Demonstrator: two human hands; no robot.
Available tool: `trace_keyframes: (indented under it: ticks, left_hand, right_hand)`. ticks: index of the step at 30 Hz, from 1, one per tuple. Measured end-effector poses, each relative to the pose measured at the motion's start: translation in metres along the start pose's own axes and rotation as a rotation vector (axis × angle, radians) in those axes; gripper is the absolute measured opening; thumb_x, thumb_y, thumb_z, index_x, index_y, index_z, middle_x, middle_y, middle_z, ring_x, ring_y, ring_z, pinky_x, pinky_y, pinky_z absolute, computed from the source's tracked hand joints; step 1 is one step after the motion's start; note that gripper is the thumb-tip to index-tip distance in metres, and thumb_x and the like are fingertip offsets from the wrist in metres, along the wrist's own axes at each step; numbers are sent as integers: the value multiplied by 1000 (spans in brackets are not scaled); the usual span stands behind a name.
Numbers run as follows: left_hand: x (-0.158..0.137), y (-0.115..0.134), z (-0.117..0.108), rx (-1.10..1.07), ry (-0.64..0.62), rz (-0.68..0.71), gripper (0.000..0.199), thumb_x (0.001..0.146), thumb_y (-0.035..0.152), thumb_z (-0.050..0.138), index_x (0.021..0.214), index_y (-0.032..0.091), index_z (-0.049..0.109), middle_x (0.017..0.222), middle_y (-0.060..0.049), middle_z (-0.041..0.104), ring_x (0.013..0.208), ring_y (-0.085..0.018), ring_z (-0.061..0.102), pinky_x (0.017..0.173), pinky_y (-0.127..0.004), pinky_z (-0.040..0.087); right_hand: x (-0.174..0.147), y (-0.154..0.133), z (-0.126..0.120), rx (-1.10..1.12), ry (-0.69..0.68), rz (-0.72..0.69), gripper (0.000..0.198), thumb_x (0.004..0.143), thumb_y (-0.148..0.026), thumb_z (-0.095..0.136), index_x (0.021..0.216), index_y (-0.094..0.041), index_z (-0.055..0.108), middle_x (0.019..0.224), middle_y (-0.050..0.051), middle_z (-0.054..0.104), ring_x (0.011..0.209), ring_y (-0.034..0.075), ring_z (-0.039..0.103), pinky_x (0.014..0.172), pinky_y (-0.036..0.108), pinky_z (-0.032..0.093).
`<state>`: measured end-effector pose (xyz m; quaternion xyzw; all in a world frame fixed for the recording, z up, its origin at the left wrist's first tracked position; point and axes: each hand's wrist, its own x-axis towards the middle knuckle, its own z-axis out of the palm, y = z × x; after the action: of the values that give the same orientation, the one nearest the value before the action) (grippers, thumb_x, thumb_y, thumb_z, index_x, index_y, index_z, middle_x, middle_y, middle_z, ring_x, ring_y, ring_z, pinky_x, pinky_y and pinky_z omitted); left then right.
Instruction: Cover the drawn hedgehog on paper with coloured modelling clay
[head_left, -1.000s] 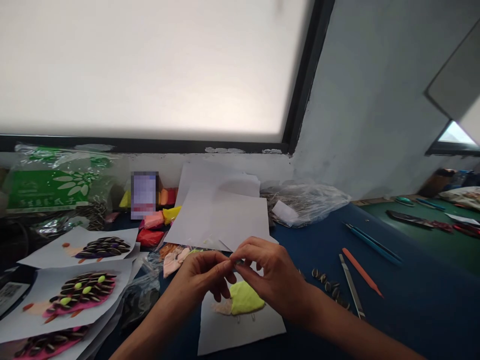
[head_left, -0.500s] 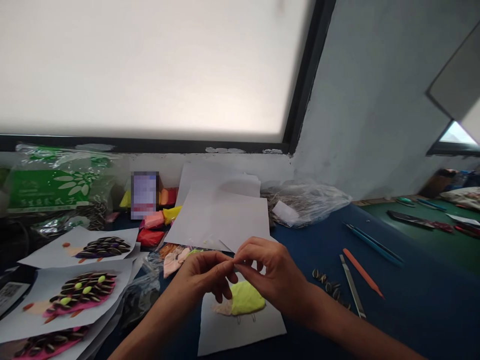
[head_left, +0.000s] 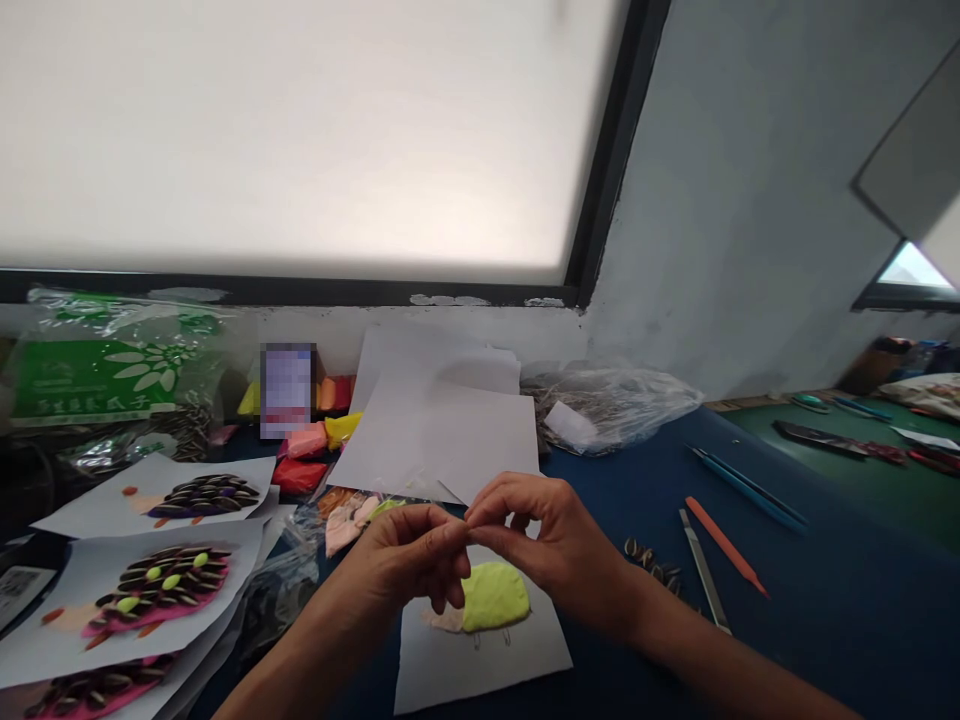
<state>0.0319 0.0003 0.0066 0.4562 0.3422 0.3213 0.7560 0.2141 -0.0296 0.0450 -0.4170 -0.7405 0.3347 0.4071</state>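
Two hands over one sheet, seen from my distant seat.
The sheet (head_left: 480,680) lies beneath; I judge it light, easily creased, best held by a bare edge. Above it, my right hand (head_left: 536,525) and left hand (head_left: 420,548) meet, thumb and index tips pressed together on each; I cannot tell whether something tiny is pinched there. The sheet's one lime patch (head_left: 496,598) and one pale patch (head_left: 448,620) look soft, liable to dent. I count three seeded pictures (head_left: 75,572) showing at left; three tools at right: tweezers (head_left: 748,490), orange knife (head_left: 726,545), metal blade (head_left: 704,570). Seeds (head_left: 651,560), partly hidden by my right forearm, defy counting.
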Motion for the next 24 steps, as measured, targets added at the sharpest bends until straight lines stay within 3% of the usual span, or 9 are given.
trace_keyframes:
  ticks: [11,16,19,24]
  left_hand:
    - [0,0,4,14,34,5,41,65,51,83,71,16,63,61,2,62,49,-11,60,46,-19,39]
    - [4,-5,-1,141,-3,50,40,69,53,78,70,16,63,56,1,62,49,-13,61,47,-20,41]
    - [6,-5,0,205,33,66,40,68,53,77,68,16,63,55,1,62,49,-13,62,47,-20,42]
    - [5,-2,3,182,69,61,43,62,53,78,81,16,67,71,-1,67,48,-14,63,41,-20,41]
  right_hand:
    - [-1,-1,3,-117,32,-26,12,87,-15,62,79,-17,70,80,3,67,70,13,60,60,23,47]
    - [-4,3,8,-227,52,-27,12,82,-8,58,76,-17,64,78,2,65,69,13,59,55,21,43]
    - [-3,4,7,-245,108,24,9,85,-13,57,80,-17,64,76,1,64,67,13,59,52,21,41]
    - [-1,4,1,-176,100,66,18,84,-10,51,92,-18,65,85,2,64,67,12,56,49,20,38]
